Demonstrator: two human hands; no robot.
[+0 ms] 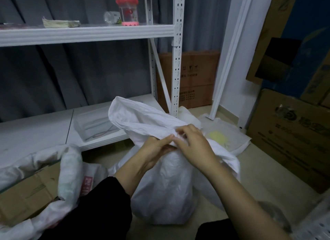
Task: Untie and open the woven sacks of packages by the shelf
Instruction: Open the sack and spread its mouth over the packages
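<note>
While both hands work the knot, I keep the white woven sack (160, 186) centred on the floor before the shelf (85, 33).

Left to right: an opened sack (69, 168) with a cardboard box (26, 191); left hand (155, 150) pinching the tied neck; right hand (194, 143) gripping the same gathered fabric; stacked cartons (294, 136).

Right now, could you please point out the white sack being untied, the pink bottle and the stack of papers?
white sack (166, 186), head view, on its bulging body.
pink bottle (127, 9), head view, on its clear middle.
stack of papers (60, 23), head view, on its side edge.
</note>
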